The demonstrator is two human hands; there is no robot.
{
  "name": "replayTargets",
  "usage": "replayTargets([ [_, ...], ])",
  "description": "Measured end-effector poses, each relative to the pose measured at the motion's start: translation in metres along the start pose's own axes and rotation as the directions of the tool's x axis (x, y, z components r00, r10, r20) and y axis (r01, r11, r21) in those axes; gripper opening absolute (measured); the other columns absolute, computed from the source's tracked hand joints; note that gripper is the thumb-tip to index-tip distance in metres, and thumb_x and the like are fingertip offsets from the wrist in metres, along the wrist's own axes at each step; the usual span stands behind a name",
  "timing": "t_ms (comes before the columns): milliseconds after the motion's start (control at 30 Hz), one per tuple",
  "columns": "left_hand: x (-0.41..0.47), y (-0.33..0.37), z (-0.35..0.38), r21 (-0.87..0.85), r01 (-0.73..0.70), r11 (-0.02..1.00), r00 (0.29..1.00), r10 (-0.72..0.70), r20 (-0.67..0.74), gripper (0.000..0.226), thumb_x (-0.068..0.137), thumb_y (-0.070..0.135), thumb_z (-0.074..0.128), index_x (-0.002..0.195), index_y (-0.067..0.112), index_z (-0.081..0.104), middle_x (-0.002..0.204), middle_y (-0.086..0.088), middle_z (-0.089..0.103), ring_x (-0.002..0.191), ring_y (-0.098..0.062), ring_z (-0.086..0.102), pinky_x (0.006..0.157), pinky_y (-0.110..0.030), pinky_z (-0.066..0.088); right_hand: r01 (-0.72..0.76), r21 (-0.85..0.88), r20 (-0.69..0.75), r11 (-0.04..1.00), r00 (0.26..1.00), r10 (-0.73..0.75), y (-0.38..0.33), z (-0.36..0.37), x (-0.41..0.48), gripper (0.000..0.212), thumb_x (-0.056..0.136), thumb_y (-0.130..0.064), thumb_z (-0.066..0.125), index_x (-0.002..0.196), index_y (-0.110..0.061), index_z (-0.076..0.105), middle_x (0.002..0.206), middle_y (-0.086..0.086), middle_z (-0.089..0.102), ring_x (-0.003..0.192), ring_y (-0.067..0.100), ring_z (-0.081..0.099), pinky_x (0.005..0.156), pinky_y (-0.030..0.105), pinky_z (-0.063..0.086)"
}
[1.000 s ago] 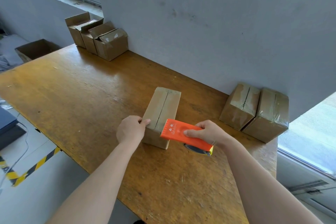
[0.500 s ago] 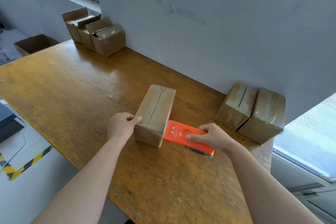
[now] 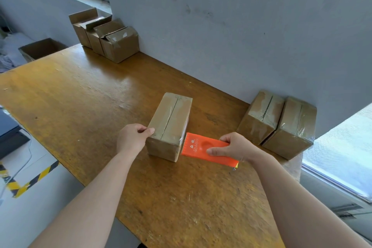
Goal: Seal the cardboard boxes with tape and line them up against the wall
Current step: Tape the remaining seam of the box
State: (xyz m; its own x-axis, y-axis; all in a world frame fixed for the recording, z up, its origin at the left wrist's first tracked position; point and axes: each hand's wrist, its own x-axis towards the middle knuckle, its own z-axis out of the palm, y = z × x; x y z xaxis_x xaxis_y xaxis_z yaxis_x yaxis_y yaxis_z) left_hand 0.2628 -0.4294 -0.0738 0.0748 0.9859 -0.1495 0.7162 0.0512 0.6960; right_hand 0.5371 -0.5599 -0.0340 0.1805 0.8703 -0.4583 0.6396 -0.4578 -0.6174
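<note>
While the cardboard box is gripped at its near corner by the left hand, orange tape dispenser clasped in right hand, toothed edge laid against box's right side, box stood on table, two taped boxes by wall.

Your tabletop carries 6 cardboard boxes. Taped shut, 3: centre box, plus inner box and outer box at the wall, right. Flaps up, 3: far row, left. Orange tape dispenser: 1. Beyond your tabletop's left edge: 1 more open box.
</note>
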Motion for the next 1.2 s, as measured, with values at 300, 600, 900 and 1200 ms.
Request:
replayTargets([
  [300, -0.001, 0.002, -0.001, 0.039, -0.007, 0.999, 1.0, 0.007, 0.01, 0.038, 0.087, 0.045, 0.067, 0.11, 0.015, 0.072, 0.107, -0.004, 0.071, 0.095, -0.021, 0.064, 0.083, -0.038, 0.054, -0.035, -0.137, -0.021, 0.99, 0.999, 0.033, -0.007, 0.005, 0.003, 0.053, 0.076, -0.067, 0.068, 0.108, -0.024, 0.063, 0.101, -0.009, 0.064, 0.094, 0.014, 0.063, 0.068, 0.022, 0.047],
  [600, -0.002, 0.006, 0.0, 0.051, -0.027, 0.998, 1.0, 0.028, -0.007, 0.037, 0.089, 0.042, 0.067, 0.108, 0.011, 0.072, 0.107, -0.006, 0.07, 0.097, -0.022, 0.063, 0.077, -0.033, 0.048, -0.086, -0.492, -0.109, 0.866, 0.993, 0.036, -0.055, 0.003, 0.008, 0.053, 0.079, -0.075, 0.058, 0.072, -0.023, 0.054, 0.072, -0.008, 0.058, 0.066, 0.009, 0.056, 0.053, 0.019, 0.038],
  [900, -0.006, 0.01, 0.001, 0.108, -0.042, 0.993, 0.999, 0.041, 0.016, 0.025, 0.093, 0.041, 0.06, 0.095, 0.016, 0.064, 0.096, -0.001, 0.065, 0.081, -0.015, 0.056, 0.063, -0.026, 0.039, -0.15, -0.317, -0.146, 0.936, 0.983, 0.109, -0.032, 0.019, 0.004, 0.051, 0.077, -0.075, 0.06, 0.081, -0.024, 0.058, 0.079, -0.009, 0.06, 0.072, 0.009, 0.061, 0.055, 0.019, 0.04],
  [1200, -0.022, 0.039, 0.038, 0.307, -0.074, 0.949, 0.997, 0.061, 0.053, 0.078, 0.098, 0.058, 0.029, 0.154, 0.007, 0.01, 0.16, -0.013, 0.02, 0.146, -0.03, 0.023, 0.116, -0.052, 0.023, -0.122, -0.239, -0.147, 0.963, 0.985, 0.088, -0.027, 0.022, 0.004, 0.047, 0.078, -0.073, 0.061, 0.071, -0.027, 0.056, 0.075, -0.01, 0.06, 0.069, 0.008, 0.06, 0.054, 0.018, 0.038],
])
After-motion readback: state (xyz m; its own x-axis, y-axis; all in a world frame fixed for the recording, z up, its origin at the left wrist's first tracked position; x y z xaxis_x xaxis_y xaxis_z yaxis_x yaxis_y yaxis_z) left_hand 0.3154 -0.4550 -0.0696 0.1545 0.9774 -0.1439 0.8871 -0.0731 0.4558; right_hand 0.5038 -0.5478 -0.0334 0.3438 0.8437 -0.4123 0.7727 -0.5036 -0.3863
